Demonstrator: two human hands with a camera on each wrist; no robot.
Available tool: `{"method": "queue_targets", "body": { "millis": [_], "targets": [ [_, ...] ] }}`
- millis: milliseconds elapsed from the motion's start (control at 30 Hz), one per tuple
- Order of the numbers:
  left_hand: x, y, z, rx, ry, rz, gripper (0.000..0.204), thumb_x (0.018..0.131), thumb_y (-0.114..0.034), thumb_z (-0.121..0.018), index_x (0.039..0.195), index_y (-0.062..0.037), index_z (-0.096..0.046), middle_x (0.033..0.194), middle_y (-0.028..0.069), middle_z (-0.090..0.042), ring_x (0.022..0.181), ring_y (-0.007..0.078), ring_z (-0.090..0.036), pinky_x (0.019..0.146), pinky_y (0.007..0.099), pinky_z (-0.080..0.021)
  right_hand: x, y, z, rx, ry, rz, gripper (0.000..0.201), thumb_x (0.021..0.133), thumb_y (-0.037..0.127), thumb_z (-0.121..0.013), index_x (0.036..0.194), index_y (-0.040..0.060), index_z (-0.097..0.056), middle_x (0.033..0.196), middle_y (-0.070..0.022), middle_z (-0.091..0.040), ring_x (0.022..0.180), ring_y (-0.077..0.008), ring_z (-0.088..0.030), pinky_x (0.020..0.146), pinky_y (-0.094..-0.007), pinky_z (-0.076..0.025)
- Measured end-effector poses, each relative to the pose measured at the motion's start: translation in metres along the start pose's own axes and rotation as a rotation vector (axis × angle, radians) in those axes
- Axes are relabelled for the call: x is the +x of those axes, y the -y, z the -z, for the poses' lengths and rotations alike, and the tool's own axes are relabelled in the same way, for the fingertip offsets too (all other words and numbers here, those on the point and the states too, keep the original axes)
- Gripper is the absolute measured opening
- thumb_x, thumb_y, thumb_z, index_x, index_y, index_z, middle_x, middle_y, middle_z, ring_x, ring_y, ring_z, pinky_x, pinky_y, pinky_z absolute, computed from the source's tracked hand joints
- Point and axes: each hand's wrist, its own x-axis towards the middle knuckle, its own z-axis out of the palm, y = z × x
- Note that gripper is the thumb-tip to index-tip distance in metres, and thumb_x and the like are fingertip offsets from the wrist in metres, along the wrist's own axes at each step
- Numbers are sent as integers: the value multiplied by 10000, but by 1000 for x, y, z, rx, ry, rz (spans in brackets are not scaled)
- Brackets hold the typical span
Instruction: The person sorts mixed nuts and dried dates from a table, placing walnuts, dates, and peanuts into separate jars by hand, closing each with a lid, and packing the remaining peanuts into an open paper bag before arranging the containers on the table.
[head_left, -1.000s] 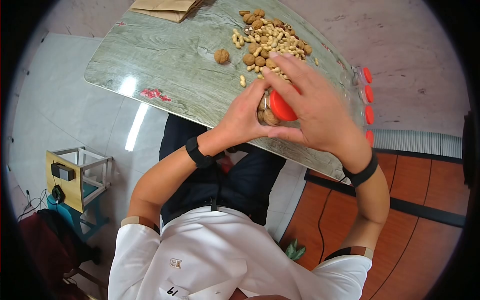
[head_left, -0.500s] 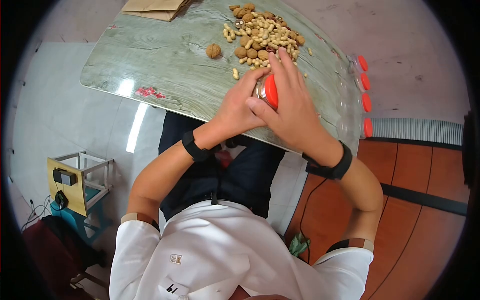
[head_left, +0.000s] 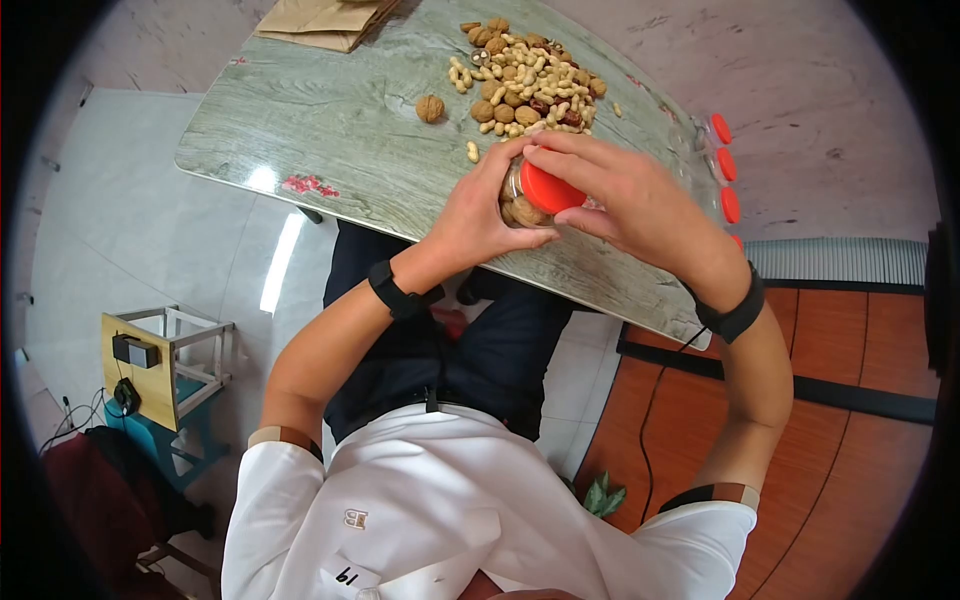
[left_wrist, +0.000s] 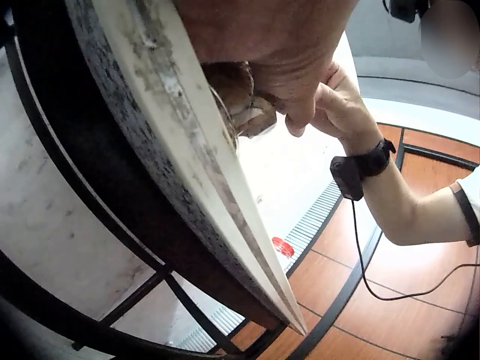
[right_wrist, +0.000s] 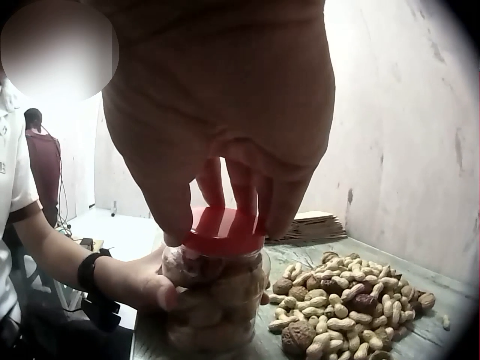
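Note:
A clear jar [right_wrist: 214,307] filled with nuts, walnuts among them, stands at the table's near edge with a red lid [head_left: 551,187] on its mouth. My left hand [head_left: 478,210] grips the jar's side, thumb and fingers curled round it. From above, my right hand [head_left: 640,205] holds the lid by its rim, fingertips on the far side and thumb on the near side. In the right wrist view those fingers [right_wrist: 281,206] reach down around the lid. A pile of peanuts and walnuts [head_left: 535,85] lies just beyond the jar.
One walnut [head_left: 430,108] and a peanut [head_left: 473,152] lie apart from the pile. Several red-lidded clear jars [head_left: 727,165] line the table's right edge. Folded brown paper bags [head_left: 325,22] sit at the far left. Another person [right_wrist: 43,161] stands in the background.
My right hand went from a flatter palm over the lid half a second ago to fingertips and thumb around its rim. My left hand stays round the jar.

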Motion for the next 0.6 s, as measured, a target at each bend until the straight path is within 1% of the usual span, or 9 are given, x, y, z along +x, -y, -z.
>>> {"method": "queue_targets", "body": {
  "millis": [33,100,167,200,267,367,500,567,600],
  "targets": [
    [0,0,0,1,-1,4,1012,661,-265,-970,1479,-18,-428,1413,188,-564,1320,310,-576,1105,408,-472,2,0,1,-13,7,5,590,780,127,-818,1327,40,-612,1386,-136,-628,1195,-362,-640,963,-446,-558],
    [1,0,0,31,-24,-63,1012,653,-290,-968,1464,-28,-424,1358,194,-580,1242,386,-603,1033,437,-506,4,0,2,-25,14,10,554,783,148,-817,1289,29,-626,1354,-139,-647,1158,-366,-658,944,-454,-563],
    [0,-2,1,24,-16,-37,1012,653,-294,-967,1464,-25,-425,1359,194,-580,1245,385,-602,1034,437,-506,7,2,1,-79,13,-39,494,803,243,-811,1215,20,-653,1212,-160,-701,1026,-365,-701,867,-457,-577],
    [1,-3,1,17,-9,-15,1012,653,-297,-967,1463,-23,-426,1359,193,-581,1248,384,-601,1034,437,-506,7,4,0,-81,14,-40,494,803,243,-811,1215,20,-653,1212,-160,-701,1026,-365,-701,867,-457,-577],
    [1,-1,1,20,-5,-14,1010,653,-300,-966,1462,-22,-429,1359,192,-582,1246,383,-602,1034,437,-507,9,10,-2,-175,40,-190,530,802,360,-810,1179,18,-663,1074,-173,-721,913,-366,-717,813,-451,-580],
    [1,-1,1,19,-2,-9,1005,654,-303,-966,1458,-20,-434,1359,192,-583,1245,382,-605,1034,437,-508,10,11,-3,-172,9,-232,606,782,430,-820,1201,23,-663,987,-178,-722,859,-378,-718,794,-452,-579],
    [1,1,0,18,-16,-34,1028,646,-305,-975,1468,-19,-428,1375,198,-579,1253,381,-605,1041,434,-507,7,18,9,-129,17,-278,615,763,397,-847,1228,41,-662,1101,-170,-714,951,-369,-712,839,-455,-574],
    [1,1,0,6,-24,-37,1049,640,-312,-981,1477,-21,-421,1387,203,-574,1262,380,-602,1047,432,-505,3,12,11,-202,-137,-19,580,751,272,-865,1254,68,-661,1236,-145,-681,1063,-346,-688,891,-457,-562],
    [0,1,0,-7,-30,-39,1069,634,-320,-987,1486,-22,-414,1399,207,-570,1272,378,-598,1054,430,-502,4,12,13,-201,-138,-20,580,751,272,-865,1254,68,-661,1236,-145,-681,1063,-346,-688,891,-457,-562]
  ]
}}
